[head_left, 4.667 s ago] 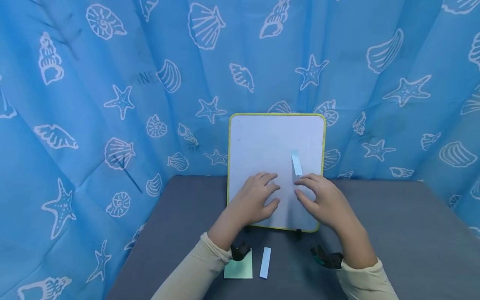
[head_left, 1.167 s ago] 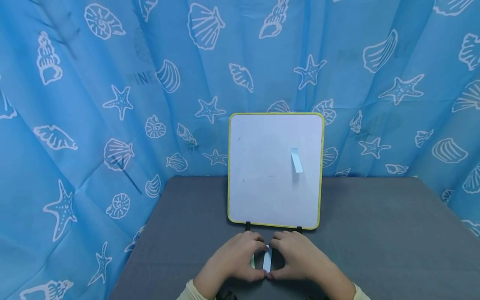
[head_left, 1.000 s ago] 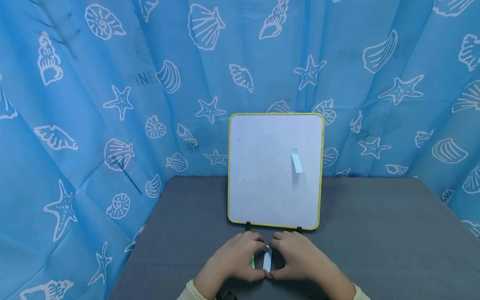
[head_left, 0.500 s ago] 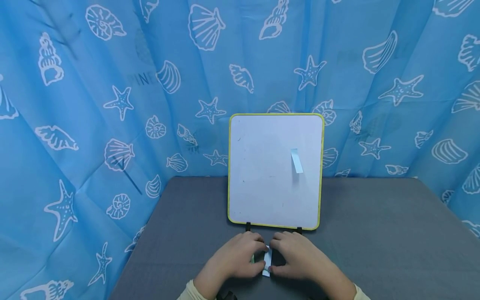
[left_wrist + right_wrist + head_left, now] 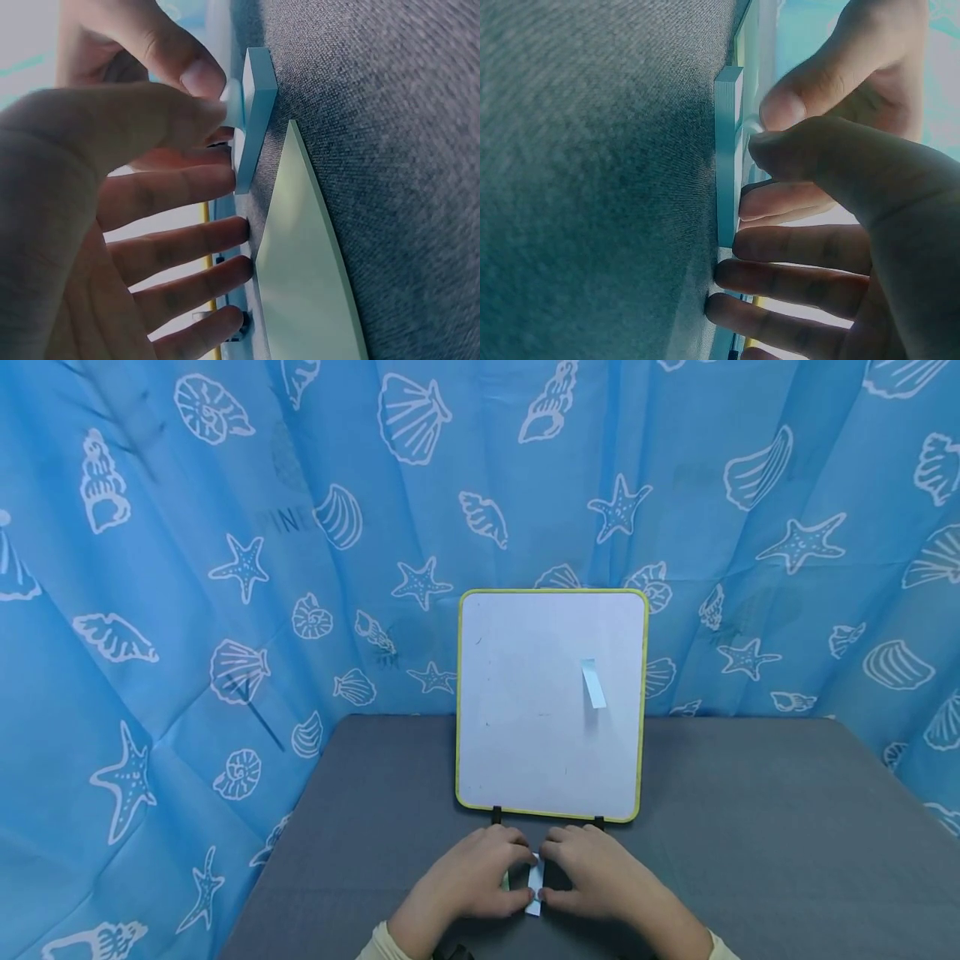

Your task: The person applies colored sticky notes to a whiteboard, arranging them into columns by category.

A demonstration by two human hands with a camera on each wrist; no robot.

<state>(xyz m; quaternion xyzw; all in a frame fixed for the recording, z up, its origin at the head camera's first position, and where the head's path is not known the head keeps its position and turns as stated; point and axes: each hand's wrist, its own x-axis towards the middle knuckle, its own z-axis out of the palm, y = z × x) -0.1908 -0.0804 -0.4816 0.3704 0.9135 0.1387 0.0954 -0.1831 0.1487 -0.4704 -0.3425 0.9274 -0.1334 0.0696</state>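
Note:
A narrow light-blue sticky note pad (image 5: 536, 875) lies on the grey table between both hands. My left hand (image 5: 472, 872) holds it from the left, index finger at its far end and thumb on its upper face. From the right, my right hand (image 5: 600, 870) grips it in a mirrored way. In the left wrist view, the top sheet (image 5: 235, 103) bends up off the pad at the two thumb tips. Which thumb bears the sheet is hard to tell. Beside the blue pad is a pale green square pad (image 5: 300, 262), mostly hidden by the left hand in the head view.
Behind the hands, a whiteboard (image 5: 540, 727) with a yellow rim leans upright on black feet. One light-blue strip note (image 5: 593, 683) hangs on its right half, lower end sticking out. A blue shell-print curtain (image 5: 420, 510) backs the grey table (image 5: 735, 810).
Both hands came down from the whiteboard to the blue pad. Within the last second the thumbs slid forward from its near end, bending up the top sheet and baring that end.

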